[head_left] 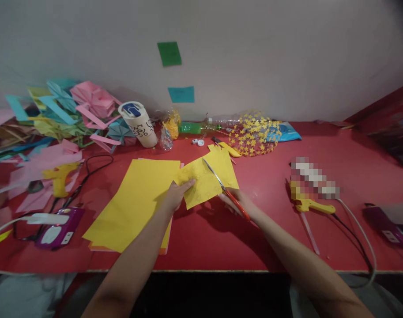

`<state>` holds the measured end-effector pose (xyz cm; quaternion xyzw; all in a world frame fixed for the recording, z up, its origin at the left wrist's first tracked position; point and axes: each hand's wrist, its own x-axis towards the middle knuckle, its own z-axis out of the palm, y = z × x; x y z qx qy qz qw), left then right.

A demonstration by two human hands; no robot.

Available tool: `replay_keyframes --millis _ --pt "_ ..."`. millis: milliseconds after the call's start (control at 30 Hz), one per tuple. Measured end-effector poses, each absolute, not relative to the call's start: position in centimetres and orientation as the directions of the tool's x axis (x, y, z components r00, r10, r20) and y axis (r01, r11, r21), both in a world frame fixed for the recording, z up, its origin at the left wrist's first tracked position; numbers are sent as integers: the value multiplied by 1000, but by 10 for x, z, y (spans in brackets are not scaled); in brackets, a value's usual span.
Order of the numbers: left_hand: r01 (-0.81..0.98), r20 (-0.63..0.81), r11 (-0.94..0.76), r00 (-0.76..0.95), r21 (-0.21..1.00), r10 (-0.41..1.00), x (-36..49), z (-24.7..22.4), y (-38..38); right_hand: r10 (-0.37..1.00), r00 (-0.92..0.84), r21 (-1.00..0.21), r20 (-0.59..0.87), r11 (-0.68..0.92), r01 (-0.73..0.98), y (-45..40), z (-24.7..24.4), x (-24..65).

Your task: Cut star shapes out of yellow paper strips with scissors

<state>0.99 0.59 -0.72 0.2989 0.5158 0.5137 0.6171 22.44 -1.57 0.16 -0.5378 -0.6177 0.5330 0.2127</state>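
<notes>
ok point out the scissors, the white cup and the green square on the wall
Scissors [231, 198]: head view, on the red handle.
White cup [140, 126]: head view, on its side.
Green square [169, 54]: head view, on its middle.

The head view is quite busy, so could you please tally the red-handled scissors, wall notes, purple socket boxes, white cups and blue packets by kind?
Red-handled scissors: 1
Wall notes: 2
Purple socket boxes: 2
White cup: 1
Blue packet: 1
Total: 7
</notes>
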Motion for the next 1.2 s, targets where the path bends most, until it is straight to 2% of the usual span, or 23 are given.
replay_keyframes --millis 233,533,800,1033,1200 --pt "-334 -343 308 -51 891 938 11 -10 4 867 -365 -907 -339 -198 371 -14 2 224" --pt "-369 -338 298 -48 880 940 15 -8 4 875 -319 -909 -365 -261 325 -18 -4 219" --pt "-293 -356 337 -12 895 934 15 -15 6 905 -246 -927 -346 -289 241 -13 -5 218" --pt "-261 -351 372 125 890 928 15 -14 3 939 -158 -942 -305 -274 191 -8 8 221" --pt "-121 -356 417 347 901 868 15 -13 4 968 -89 -964 -236 -222 146 -5 5 222"
